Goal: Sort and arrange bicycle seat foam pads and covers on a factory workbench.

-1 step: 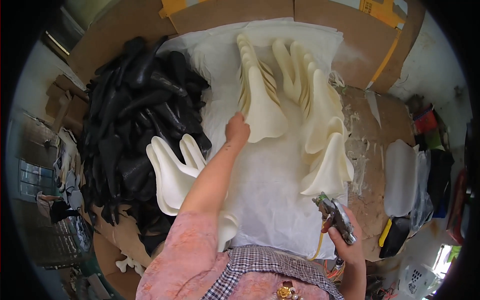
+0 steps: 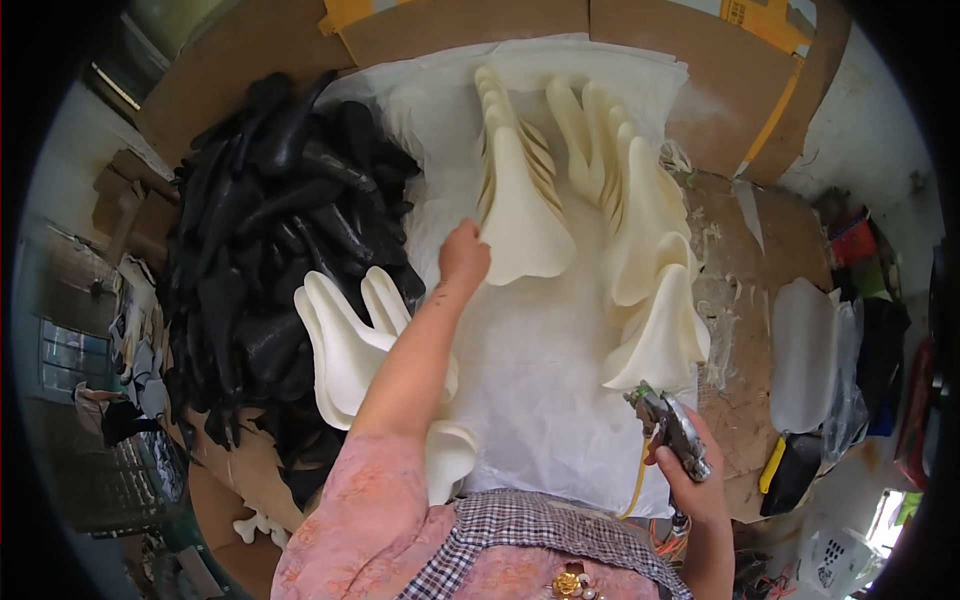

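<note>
My left hand (image 2: 465, 257) is closed, its fingertips at the left edge of the front cream bicycle saddle pad (image 2: 527, 235). That pad lies at the near end of an overlapping row. My right hand (image 2: 693, 472) grips a metal spray gun (image 2: 672, 437) with a yellowish hose, its nozzle end pointing up and left. Just beyond the gun lies another saddle pad (image 2: 660, 345), at the near end of a second row (image 2: 640, 220). White pads (image 2: 345, 365) rest left of my left forearm, which partly hides them.
A large heap of black saddle-shaped pieces (image 2: 290, 210) covers the left side. White sheeting (image 2: 530, 400) lies under the pads. Cardboard (image 2: 460, 30) stands along the back. At the right are a clear plastic container (image 2: 803, 350) and a black-and-yellow object (image 2: 785, 480).
My left hand has shifted slightly left along the pad's edge. The right hand and the spray gun have hardly moved.
</note>
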